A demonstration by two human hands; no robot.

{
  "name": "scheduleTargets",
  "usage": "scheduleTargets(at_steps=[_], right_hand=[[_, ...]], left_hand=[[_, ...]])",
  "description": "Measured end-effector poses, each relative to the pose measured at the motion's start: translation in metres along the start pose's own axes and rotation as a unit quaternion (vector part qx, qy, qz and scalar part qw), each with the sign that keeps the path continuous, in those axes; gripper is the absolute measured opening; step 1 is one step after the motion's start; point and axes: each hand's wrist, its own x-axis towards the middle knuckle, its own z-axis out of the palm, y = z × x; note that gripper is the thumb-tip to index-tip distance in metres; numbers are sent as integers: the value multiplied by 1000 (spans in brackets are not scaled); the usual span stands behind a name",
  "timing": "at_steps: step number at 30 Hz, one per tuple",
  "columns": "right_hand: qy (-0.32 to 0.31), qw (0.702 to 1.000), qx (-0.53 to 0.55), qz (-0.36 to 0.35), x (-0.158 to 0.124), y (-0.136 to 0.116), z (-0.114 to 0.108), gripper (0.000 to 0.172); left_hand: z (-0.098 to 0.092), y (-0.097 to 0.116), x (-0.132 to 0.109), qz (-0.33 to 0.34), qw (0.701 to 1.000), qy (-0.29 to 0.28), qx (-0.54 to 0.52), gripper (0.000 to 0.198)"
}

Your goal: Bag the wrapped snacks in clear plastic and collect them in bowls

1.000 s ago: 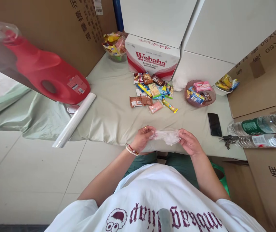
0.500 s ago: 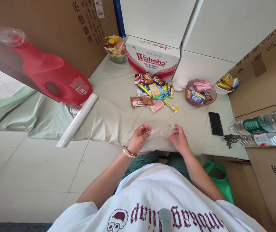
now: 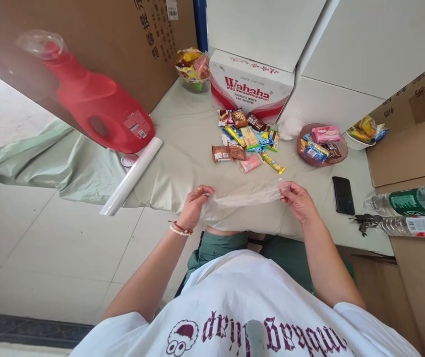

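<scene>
My left hand (image 3: 198, 204) pinches one end of a thin, crinkled clear plastic film (image 3: 247, 198). The other end is pinched in my right hand (image 3: 297, 199), so the film hangs stretched between both hands above the table's front edge. Just beyond it lies a pile of wrapped snacks (image 3: 249, 136), with brown packets, a pink packet (image 3: 251, 162) and a yellow stick packet (image 3: 273, 162) nearest to my hands. A pinkish clear bowl (image 3: 322, 156) with more wrapped snacks stands right of the pile, beside a crumpled bunch of clear plastic (image 3: 290, 126).
At left are a red jug (image 3: 100, 109) and a plastic roll (image 3: 132, 176) overhanging the edge. Behind stand a Wahaha box (image 3: 251, 89) and a filled snack bowl (image 3: 193, 74); another snack bowl (image 3: 361, 141) is at right. A phone (image 3: 343, 195), keys (image 3: 365, 223) and bottles (image 3: 413, 203) lie at right.
My hands have moved apart, left hand leftward and right hand rightward. The plastic film, bunched before, is now drawn out wide between them. The view has shifted slightly.
</scene>
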Motion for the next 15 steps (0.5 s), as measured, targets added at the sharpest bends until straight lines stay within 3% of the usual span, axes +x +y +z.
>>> scheduleTargets(at_steps=[4,7,9,11,12,15], right_hand=[[-116,991,-60,-21,10,-19,13,36],[-186,978,-82,-48,18,-32,22,34],[-196,975,-75,-69,23,-38,26,32],[-146,985,-43,-78,30,-36,27,32],[-93,992,-22,-78,33,-32,28,35],[78,996,22,-39,36,-9,36,48]], left_hand=[[19,10,14,1,997,-53,49,44],[34,14,25,1,985,-143,101,67],[41,15,29,6,967,-225,120,60],[48,13,30,-3,953,-280,115,41],[51,11,29,-10,956,-271,111,35],[63,3,25,-14,986,-125,114,25]])
